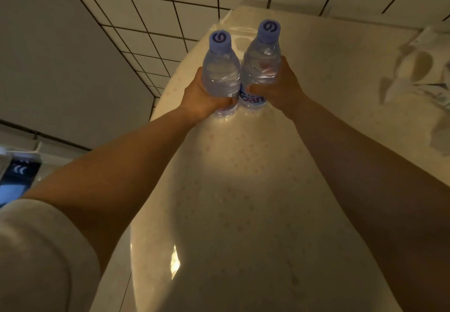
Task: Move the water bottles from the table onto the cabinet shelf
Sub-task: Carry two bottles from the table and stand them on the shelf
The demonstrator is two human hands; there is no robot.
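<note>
Two clear plastic water bottles with blue caps stand upright side by side near the far end of a cream, speckled table (243, 190). My left hand (202, 95) is wrapped around the lower body of the left bottle (220, 70). My right hand (280, 87) grips the right bottle (261, 63), whose blue label shows below my fingers. The bottles touch each other. Their bases are at or just above the tabletop; I cannot tell which. No cabinet shelf is in view.
A crumpled white plastic bag or wrapper (418, 73) lies at the table's right edge. White floor tiles with dark grout (158, 7) spread beyond the table. A plain wall (60, 56) is on the left, with a blue item (17, 177) low beside it.
</note>
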